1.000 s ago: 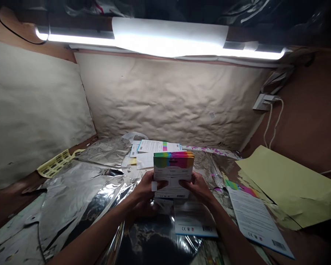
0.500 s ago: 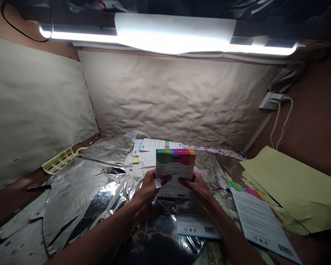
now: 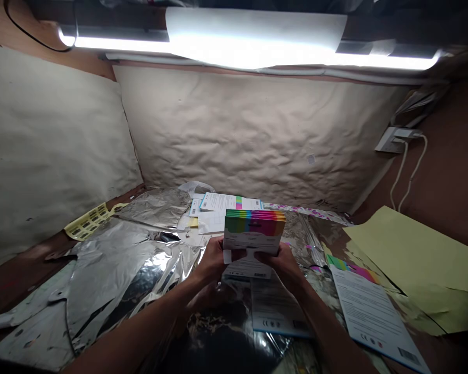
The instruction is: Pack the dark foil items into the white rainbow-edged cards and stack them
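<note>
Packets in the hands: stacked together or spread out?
Stacked: the packets sit between left hand and right hand, their coloured top edges layered closely.

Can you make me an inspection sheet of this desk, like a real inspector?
Surface: crinkled, shiny sheeting
Things: stack of rainbow-topped cards, held up; one printed card below it, another card to the right
Clutter: yellow paper at right; papers piled at the back
Hands: left hand and right hand grip the stack's sides
Cables: two white cords at the wall socket
Surroundings: lit tube lamp; wrinkled wall covering
</note>
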`<state>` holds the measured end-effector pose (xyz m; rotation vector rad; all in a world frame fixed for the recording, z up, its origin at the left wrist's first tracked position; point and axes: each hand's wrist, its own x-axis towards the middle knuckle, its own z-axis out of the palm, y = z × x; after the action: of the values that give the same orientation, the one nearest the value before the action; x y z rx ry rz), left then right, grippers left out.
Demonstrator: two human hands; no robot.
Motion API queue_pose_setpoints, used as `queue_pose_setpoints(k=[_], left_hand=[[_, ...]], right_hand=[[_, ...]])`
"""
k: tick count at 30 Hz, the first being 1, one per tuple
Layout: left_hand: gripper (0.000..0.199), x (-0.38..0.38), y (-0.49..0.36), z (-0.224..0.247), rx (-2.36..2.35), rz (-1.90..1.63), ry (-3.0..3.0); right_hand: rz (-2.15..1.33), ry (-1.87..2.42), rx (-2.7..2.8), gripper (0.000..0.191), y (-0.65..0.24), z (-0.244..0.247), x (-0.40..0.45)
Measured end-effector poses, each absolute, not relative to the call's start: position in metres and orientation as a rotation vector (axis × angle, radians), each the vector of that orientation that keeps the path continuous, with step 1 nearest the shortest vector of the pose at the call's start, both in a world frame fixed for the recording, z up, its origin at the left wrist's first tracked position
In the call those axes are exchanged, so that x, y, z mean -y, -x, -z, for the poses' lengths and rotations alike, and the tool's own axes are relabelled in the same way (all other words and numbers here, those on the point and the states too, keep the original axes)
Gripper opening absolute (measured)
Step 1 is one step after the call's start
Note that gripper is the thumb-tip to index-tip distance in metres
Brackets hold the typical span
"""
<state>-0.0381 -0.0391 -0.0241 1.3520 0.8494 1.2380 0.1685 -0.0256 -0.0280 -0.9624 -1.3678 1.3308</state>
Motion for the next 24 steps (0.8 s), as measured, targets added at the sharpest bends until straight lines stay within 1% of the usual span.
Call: queue_pose_setpoints(k=[6,9,17,19,24], left_hand=[[0.03,0.045,0.036,0.023,-0.822,-1.214,-1.279],[0.026,0.043,0.038,0.024,-0.809,-1.225,-1.324],[0.026,0.039,0.035,0.033,-0.87,-1.317,-1.305],[0.027,0.037,0.036,0.033,-0.874,-1.308,-1.314],[0.041,0.03,0.046,0.029,-0.769,-1.174,-1.388]], right_hand=[[-1.337,0.973,1.304,0.048,-0.165,0.031,0.024],[-1.337,0.948,1.3,0.046,-0.164,0.032,0.026],[-1.418,0.915,1.241,0.041,-0.159,0.035,0.026],[-1.436,0.895,1.213,0.042,-0.158,0.036,0.025],[-1.455,0.854,1.15,0.047,-0.159,0.041,0.021]])
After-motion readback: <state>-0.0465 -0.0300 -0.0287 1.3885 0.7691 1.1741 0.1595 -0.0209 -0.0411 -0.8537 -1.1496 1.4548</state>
